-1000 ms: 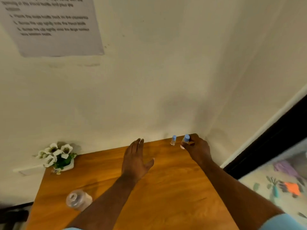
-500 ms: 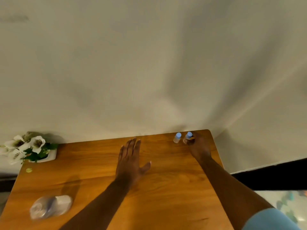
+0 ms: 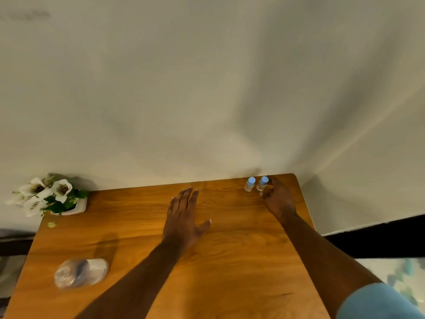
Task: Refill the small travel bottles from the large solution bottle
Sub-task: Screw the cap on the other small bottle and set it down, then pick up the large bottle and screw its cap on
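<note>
Hands first: we see our left hand (image 3: 184, 221) spread flat, fingers straight and thumb out, over the middle of the wooden table (image 3: 230, 261), holding nothing; whether the palm touches the wood we cannot tell. Behind everything, a pale wall (image 3: 207, 88) fills the upper part of the view, and the table butts against it. Our right forearm crosses the table's right side from a light blue sleeve (image 3: 377, 302) at the lower corner. A white pot of white flowers (image 3: 49, 195) sits at the far left corner, by the wall. On the near left lies the large solution bottle (image 3: 81, 272), clear, on its side and blurred. At the far right corner stand two small travel bottles, both upright with blue caps, just beside each other: the left travel bottle (image 3: 250, 184) stands free, while the right travel bottle (image 3: 262, 183) meets our right hand (image 3: 279, 200). That hand curls around its right side, fingers bent at the bottle; how firmly it grips we cannot tell. Nothing lies between the left hand and the bottles but bare wood.
</note>
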`<move>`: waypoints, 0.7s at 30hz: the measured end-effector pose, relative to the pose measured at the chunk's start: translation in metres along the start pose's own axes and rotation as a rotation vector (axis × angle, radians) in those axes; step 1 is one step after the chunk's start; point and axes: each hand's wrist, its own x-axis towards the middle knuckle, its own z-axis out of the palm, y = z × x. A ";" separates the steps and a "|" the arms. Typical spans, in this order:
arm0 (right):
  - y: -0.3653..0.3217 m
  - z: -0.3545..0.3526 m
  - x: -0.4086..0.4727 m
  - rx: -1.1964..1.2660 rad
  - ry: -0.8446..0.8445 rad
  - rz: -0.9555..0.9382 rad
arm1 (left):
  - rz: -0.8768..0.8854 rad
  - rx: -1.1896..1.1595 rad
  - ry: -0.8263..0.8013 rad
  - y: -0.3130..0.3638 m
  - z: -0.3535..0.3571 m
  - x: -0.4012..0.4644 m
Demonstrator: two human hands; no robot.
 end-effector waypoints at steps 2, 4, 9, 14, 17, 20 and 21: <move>0.000 -0.002 -0.011 -0.006 0.019 0.022 | 0.009 -0.012 0.008 -0.001 -0.007 -0.007; 0.000 -0.002 -0.025 -0.014 0.036 0.034 | 0.013 -0.016 0.019 -0.004 -0.016 -0.015; -0.018 -0.004 -0.071 -0.031 0.119 0.019 | 0.044 -0.045 0.073 -0.011 -0.048 -0.044; -0.054 0.001 -0.136 -0.059 0.143 -0.055 | 0.069 -0.069 0.145 -0.029 -0.085 -0.089; -0.080 0.009 -0.175 -0.056 0.139 -0.097 | 0.076 -0.084 0.214 -0.048 -0.109 -0.117; -0.107 0.022 -0.211 -0.046 0.087 -0.145 | 0.073 -0.086 0.276 -0.073 -0.132 -0.142; -0.114 0.027 -0.220 -0.048 0.066 -0.159 | 0.069 -0.083 0.289 -0.081 -0.138 -0.148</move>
